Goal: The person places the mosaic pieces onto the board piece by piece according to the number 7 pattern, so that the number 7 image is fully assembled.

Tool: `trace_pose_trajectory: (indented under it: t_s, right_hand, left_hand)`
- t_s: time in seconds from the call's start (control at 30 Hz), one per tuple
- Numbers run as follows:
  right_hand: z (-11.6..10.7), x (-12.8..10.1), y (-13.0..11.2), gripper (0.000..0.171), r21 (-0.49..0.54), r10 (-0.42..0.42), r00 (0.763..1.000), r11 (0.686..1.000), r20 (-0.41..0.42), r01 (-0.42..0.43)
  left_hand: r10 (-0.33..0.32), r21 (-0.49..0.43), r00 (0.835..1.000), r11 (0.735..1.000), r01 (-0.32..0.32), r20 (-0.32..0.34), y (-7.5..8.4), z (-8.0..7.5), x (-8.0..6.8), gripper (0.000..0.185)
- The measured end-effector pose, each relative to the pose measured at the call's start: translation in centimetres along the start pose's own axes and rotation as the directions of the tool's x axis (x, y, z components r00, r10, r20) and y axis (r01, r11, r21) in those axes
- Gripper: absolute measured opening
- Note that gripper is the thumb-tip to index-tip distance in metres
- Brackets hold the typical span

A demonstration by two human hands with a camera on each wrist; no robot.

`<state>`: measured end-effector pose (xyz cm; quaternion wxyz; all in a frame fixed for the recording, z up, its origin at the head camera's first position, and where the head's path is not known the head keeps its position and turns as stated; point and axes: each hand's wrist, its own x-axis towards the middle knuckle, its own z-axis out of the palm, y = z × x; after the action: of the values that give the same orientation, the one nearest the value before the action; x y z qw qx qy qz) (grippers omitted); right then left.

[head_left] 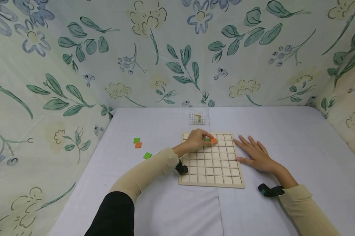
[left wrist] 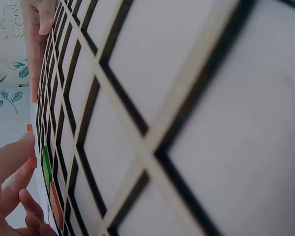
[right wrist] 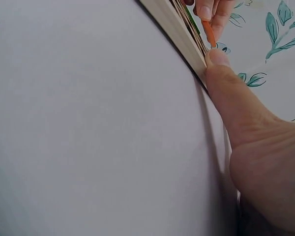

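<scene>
Orange square tile (head_left: 214, 141) is pinched at the fingertips of the left hand (head_left: 196, 140) over the top rows of the pale wooden grid board (head_left: 212, 172); a green tile (head_left: 206, 139) lies just beside it. The right hand (head_left: 255, 154) is laid flat, thumb against the board's edge. A tilted tile could catch on a rib, or the neighbour be nudged out.

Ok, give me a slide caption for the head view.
Left hand sets an orange tile into the wooden grid board.
</scene>
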<state>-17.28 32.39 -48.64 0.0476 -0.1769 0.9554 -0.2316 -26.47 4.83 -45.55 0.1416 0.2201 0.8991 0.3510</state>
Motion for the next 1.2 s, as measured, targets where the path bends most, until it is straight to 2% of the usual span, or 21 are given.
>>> trace_pose_trajectory:
  t_s: [0.57, 0.73, 1.2]
  right_hand:
    - [0.18, -0.07, 0.15, 0.077, -0.002, -0.007, 1.0, 1.0, -0.005, 0.007]
    - [0.11, -0.07, 0.11, 0.077, -0.003, -0.006, 1.0, 1.0, -0.006, 0.006]
    - [0.15, -0.05, 0.02, 0.077, 0.0, -0.011, 1.0, 1.0, -0.008, 0.011]
  left_hand:
    - [-0.015, 0.047, 1.0, 0.999, 0.016, -0.023, 0.1, 0.5, -0.09, 0.027]
    - [-0.002, 0.048, 0.999, 0.999, 0.004, -0.035, -0.05, 0.64, -0.03, 0.027]
    - [-0.005, -0.043, 1.0, 0.999, 0.004, -0.018, 0.0, 0.52, -0.12, 0.028]
